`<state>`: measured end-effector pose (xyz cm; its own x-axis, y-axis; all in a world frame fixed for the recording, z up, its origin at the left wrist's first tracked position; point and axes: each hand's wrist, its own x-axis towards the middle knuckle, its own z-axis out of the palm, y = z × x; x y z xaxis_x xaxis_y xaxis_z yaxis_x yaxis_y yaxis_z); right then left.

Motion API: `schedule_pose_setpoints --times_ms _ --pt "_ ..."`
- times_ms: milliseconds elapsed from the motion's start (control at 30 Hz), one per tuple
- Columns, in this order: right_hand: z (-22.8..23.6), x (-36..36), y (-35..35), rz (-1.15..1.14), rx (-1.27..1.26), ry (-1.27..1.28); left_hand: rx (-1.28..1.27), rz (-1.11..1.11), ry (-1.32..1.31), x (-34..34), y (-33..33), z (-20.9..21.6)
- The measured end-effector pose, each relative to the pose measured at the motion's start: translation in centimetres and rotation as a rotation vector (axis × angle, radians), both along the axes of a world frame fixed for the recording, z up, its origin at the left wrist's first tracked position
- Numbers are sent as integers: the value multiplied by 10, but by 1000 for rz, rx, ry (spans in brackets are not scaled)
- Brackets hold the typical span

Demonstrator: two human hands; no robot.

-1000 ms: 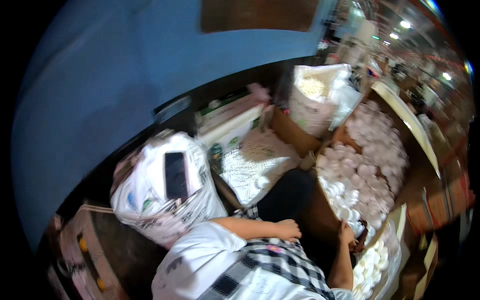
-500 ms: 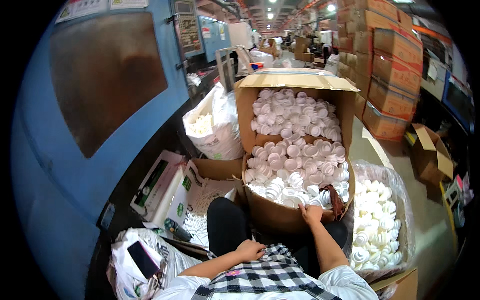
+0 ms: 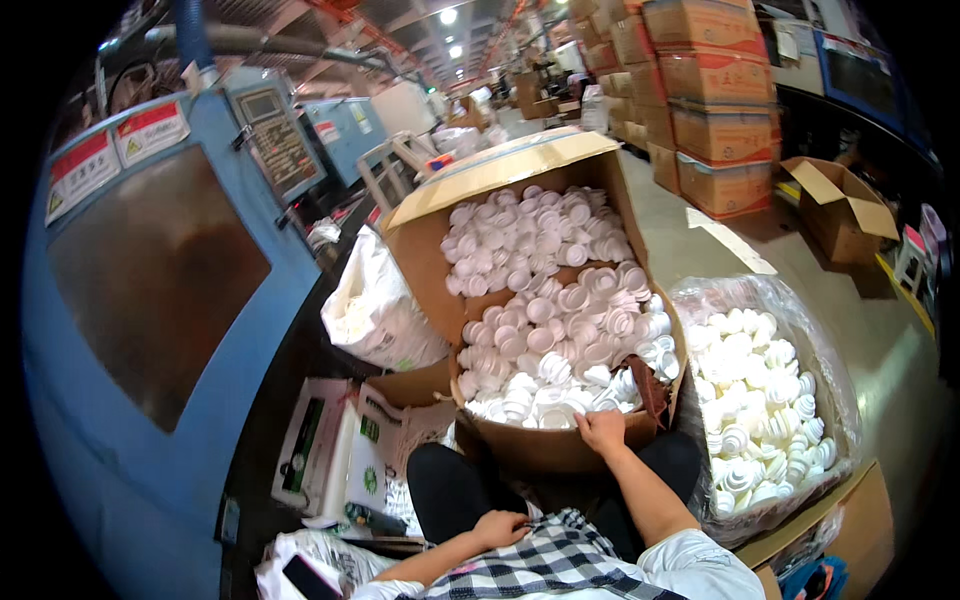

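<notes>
A large cardboard box (image 3: 525,445) stands in front of my knees, filled with white round plastic caps (image 3: 560,335). My right hand (image 3: 603,430) is closed over the near rim of this box, thumb on the inner side beside the caps. A brown cloth (image 3: 650,390) hangs over the rim just to the right of that hand. My left hand (image 3: 502,528) rests on my lap against the black-and-white checked apron (image 3: 545,560), its fingers laid out loosely and holding nothing.
Right of the box sits a plastic-lined bin (image 3: 850,430) of white ribbed parts. A white sack (image 3: 385,310) and an opened carton (image 3: 400,385) with thin white pieces stand left. A blue machine (image 3: 110,420) lines the left; stacked cartons (image 3: 715,130) rise at the back right.
My view has turned and tilted, so the box and its surroundings appear shifted and leaning. My right hand stays on the box rim and my left hand stays on my lap.
</notes>
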<state>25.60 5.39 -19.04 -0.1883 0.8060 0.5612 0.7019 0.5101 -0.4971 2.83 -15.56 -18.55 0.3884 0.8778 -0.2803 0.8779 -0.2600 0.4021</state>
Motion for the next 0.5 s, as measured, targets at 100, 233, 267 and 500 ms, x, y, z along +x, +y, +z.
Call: schedule_pose_setpoints --times_ms 100,233,267,500 --pt "-8 6 4 -59 42 -12 -42 -53 -11 4 17 -24" --pt "-2 9 4 -22 -16 86 -179 -118 86 10 38 -44" --pt "0 1 5 -8 -31 98 -117 -169 71 0 39 -58" --pt "3 -4 14 -19 -105 209 -605 -425 357 47 124 -109"
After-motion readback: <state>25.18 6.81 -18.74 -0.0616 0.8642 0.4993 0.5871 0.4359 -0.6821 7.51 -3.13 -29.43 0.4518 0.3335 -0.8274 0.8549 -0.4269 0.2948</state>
